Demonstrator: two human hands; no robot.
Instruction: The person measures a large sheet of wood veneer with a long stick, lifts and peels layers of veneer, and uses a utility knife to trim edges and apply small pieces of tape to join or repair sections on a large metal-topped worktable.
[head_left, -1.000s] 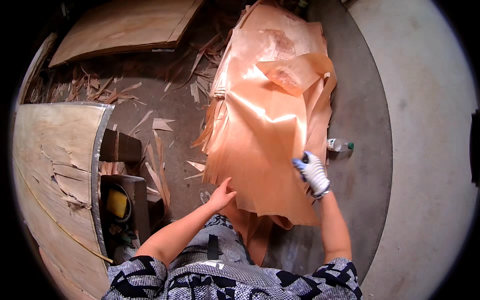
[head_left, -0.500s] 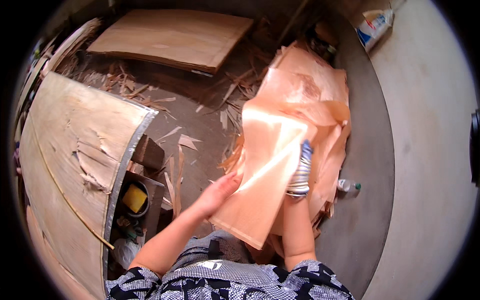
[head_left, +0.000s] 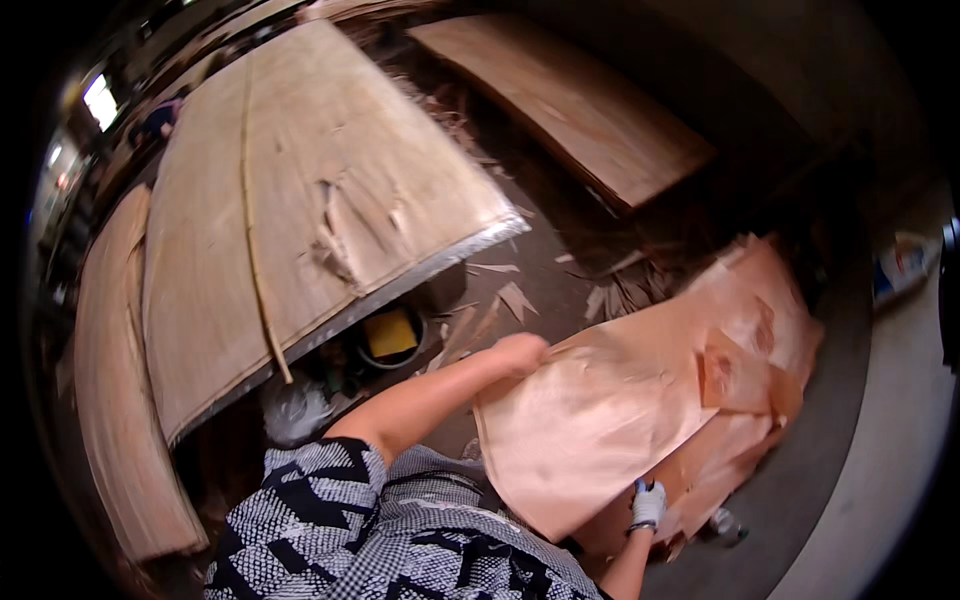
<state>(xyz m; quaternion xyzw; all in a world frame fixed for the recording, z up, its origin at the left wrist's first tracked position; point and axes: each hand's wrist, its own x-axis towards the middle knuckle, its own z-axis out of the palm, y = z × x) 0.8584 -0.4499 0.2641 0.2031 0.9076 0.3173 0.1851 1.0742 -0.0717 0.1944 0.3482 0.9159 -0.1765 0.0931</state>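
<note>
A thin, pinkish-tan wood veneer sheet (head_left: 580, 430) lies in front of me, its surface slightly wavy. My left hand (head_left: 522, 354) is closed at the sheet's left edge, the fingers partly hidden and a little blurred. My right hand (head_left: 649, 507), in a white glove, is closed beside the right edge of that sheet, over the veneer pile (head_left: 690, 490) beneath. A small blue piece shows at its fingers; whether it is a tool or part of the glove is unclear. Torn, folded veneer (head_left: 740, 375) lies on the pile's far part.
To my left stands a table (head_left: 370, 285) covered with pale veneer, a thin yellow strip (head_left: 250, 200) lying along it. Below its edge are a bucket with a yellow block (head_left: 390, 334) and a plastic bag (head_left: 296, 408). A board stack (head_left: 600, 110) and scraps (head_left: 515, 300) lie farther off.
My view has swung left. My left hand has moved farther out along the sheet's left edge, and the sheet lies flatter. The right hand is now lower, near the sheet's right edge.
</note>
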